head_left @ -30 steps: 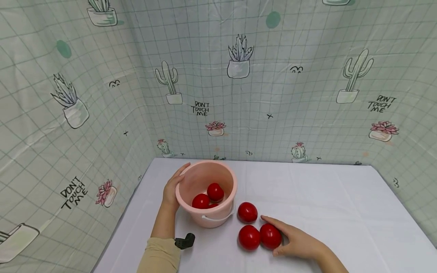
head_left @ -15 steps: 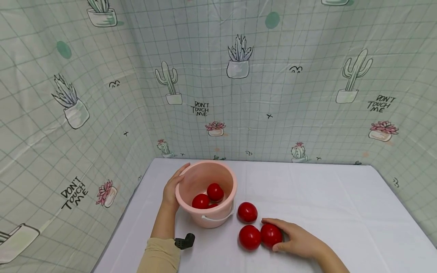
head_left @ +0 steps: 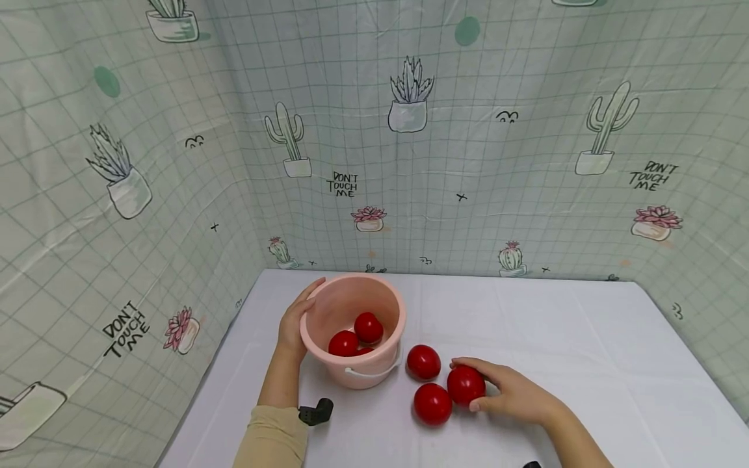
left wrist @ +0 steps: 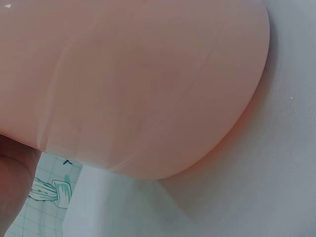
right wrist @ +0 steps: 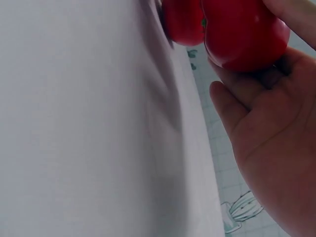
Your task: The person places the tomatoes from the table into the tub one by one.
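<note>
My left hand [head_left: 294,328] holds the left side of a pink bucket [head_left: 333,370] at its rim. Several red tomatoes lie inside, among them one tomato [head_left: 368,328] near the middle. In the left wrist view the bucket wall [left wrist: 148,89] fills most of the picture, with part of the hand [left wrist: 17,177] at the lower left. My right hand [head_left: 515,393] grips a glossy tomato [head_left: 466,385] between thumb and fingers; the right wrist view shows this tomato [right wrist: 242,34] held off the white surface. Another tomato [head_left: 433,404] is close on its left, and a third tomato [head_left: 424,363] sits nearer the bucket.
The white tabletop [head_left: 556,331] stretches away to the right and back. Behind and beside it hangs a grid-patterned cloth [head_left: 462,149] with cactus drawings. A white handle [head_left: 374,374] hangs down the bucket's front. A dark wrist device [head_left: 316,412] sits on the left forearm.
My right hand has closed on the rightmost tomato and moved it slightly up and away from the front. The tomato beside it has shifted a little right. My left hand and the bucket stay put.
</note>
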Available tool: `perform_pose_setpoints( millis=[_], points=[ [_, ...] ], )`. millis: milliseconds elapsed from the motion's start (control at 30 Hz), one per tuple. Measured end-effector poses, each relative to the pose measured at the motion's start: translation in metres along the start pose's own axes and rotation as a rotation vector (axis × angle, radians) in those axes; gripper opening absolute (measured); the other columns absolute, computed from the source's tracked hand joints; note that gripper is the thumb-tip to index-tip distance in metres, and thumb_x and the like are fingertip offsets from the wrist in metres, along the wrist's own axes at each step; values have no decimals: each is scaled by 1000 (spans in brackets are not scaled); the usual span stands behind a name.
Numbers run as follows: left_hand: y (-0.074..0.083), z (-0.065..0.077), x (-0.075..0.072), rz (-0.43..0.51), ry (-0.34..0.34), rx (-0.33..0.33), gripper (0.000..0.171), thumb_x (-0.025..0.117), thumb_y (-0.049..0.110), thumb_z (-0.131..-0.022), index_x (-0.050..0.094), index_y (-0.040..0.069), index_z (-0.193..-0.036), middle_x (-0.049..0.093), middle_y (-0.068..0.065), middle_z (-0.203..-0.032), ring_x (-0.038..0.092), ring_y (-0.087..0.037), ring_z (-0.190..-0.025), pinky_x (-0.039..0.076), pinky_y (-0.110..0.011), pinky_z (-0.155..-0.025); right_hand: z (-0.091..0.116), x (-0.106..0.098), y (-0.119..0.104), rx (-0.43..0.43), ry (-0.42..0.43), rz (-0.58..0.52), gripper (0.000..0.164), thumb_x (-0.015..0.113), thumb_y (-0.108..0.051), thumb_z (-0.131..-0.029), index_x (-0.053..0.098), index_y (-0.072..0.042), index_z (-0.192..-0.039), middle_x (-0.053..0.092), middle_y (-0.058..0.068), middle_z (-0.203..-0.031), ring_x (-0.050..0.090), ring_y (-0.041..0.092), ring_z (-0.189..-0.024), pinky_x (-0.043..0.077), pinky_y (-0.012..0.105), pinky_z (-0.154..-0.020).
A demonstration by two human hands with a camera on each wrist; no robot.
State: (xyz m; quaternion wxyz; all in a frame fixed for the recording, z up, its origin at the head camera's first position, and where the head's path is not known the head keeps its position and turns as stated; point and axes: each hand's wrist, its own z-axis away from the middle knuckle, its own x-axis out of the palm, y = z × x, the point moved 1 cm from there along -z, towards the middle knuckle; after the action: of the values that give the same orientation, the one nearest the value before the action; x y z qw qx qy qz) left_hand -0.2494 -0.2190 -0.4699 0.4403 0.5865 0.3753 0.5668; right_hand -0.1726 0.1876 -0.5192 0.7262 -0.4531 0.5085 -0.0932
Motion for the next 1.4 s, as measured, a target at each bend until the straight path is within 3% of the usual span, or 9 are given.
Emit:
perform_pose_setpoints(
  millis=[133,400,733,1067,1400],
  points=[
    [-1,-1,-1,0,-3,0,51,30,19,-98,45,24,-147,44,5,-154,36,-15,-143,26,-38,-123,-2,-6,-2,-11,5,0,70,69,-48,-86,44,-28,-148,55,-10,-142,51,9,-129,48,52,-103],
    [-2,-1,0,-15,2,10,52,29,19,-98,45,24,-147,43,5,-155,36,-15,-144,28,-38,-122,-8,-18,-4,-52,19,19,68,69,-47,-87,44,-29,-148,55,-10,-142,52,7,-128,51,42,-102],
    [-3,-2,-1,-36,12,16,52,29,20,-98,44,23,-148,44,5,-154,37,-15,-144,29,-38,-121,-25,-32,-18,-100,5,-34,66,70,-41,-88,44,-30,-148,57,-3,-142,54,20,-130,49,60,-99],
    [-4,-4,-3,-32,19,6,52,30,21,-98,46,26,-147,44,7,-153,37,-14,-143,30,-35,-120,-45,-57,-41,-121,5,-26,69,72,-42,-87,44,-29,-148,57,-4,-141,51,28,-132,45,62,-103],
    [-2,-2,-2,-27,18,-1,51,31,21,-98,45,25,-147,42,5,-155,36,-16,-144,30,-37,-121,-71,-81,-68,-156,6,-52,68,74,-40,-86,43,-36,-147,56,-7,-143,50,23,-134,42,61,-107]
  ],
)
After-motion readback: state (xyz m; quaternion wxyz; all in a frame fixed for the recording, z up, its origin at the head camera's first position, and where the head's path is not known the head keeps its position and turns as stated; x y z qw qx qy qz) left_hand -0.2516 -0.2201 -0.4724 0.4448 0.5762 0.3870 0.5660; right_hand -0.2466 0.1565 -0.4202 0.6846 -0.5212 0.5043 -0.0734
